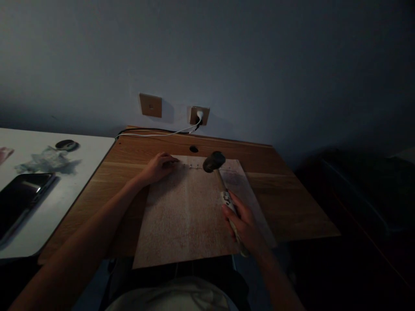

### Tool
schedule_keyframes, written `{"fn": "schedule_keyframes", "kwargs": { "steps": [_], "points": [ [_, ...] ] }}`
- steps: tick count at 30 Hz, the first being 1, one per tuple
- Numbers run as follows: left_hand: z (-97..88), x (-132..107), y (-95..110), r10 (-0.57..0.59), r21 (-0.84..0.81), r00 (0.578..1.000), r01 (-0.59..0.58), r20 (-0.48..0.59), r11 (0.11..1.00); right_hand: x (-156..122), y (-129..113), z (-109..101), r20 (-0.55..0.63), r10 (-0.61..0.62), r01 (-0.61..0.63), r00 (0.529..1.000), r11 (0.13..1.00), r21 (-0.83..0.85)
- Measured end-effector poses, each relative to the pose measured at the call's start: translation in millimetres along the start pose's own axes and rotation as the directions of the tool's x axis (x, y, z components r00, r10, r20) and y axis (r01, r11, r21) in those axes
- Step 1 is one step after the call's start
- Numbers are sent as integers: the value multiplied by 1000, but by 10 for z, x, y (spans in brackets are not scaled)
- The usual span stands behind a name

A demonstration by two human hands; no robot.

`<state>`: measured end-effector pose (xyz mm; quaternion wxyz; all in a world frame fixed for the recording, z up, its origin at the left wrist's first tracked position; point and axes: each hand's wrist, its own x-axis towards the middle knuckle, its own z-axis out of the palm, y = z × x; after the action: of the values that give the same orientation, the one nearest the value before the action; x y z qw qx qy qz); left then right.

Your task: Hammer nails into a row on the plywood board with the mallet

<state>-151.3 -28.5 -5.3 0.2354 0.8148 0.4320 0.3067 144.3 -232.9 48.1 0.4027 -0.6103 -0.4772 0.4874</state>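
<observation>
My right hand [241,218] is wrapped around the handle of a mallet [214,161]. Its dark head is near the far edge of a pale board [181,216], and the pale grip has dark markings. At the board's far left corner, my left hand [158,167] has its fingers drawn together; anything between the fingertips is too small to make out. Small shiny nail-like pieces [193,166] form a short row along the far edge, between my left hand and the mallet head. The mallet head may hide more of that row.
The board lies on a wooden desk [275,194] against the wall. A white table [19,142] on the left carries a phone [24,194], crumpled tissue [48,160] and a dark round object [67,145]. Cables [155,134] run along the desk's back to a wall socket [194,115].
</observation>
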Motion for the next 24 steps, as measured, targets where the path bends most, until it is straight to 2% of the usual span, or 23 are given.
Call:
{"fn": "schedule_keyframes", "kwargs": {
  "steps": [2,5,9,20,24],
  "points": [
    [1,-17,-14,-13,-9,1000,13,9,1000,118,-136,184,101,-44,44,994,999,-4],
    [10,-33,-32,-47,-20,999,47,-2,999,283,-283,411,191,-85,95,978,995,-44],
    [19,-29,-29,-54,-27,999,54,8,998,383,-349,568,258,-36,76,965,986,-148],
    [15,-32,17,-55,-27,998,56,20,998,439,-300,615,231,-54,96,971,981,-171],
    [14,-45,35,-45,-41,999,45,15,998,414,-244,551,231,-39,57,972,996,-71]
  ]
}}
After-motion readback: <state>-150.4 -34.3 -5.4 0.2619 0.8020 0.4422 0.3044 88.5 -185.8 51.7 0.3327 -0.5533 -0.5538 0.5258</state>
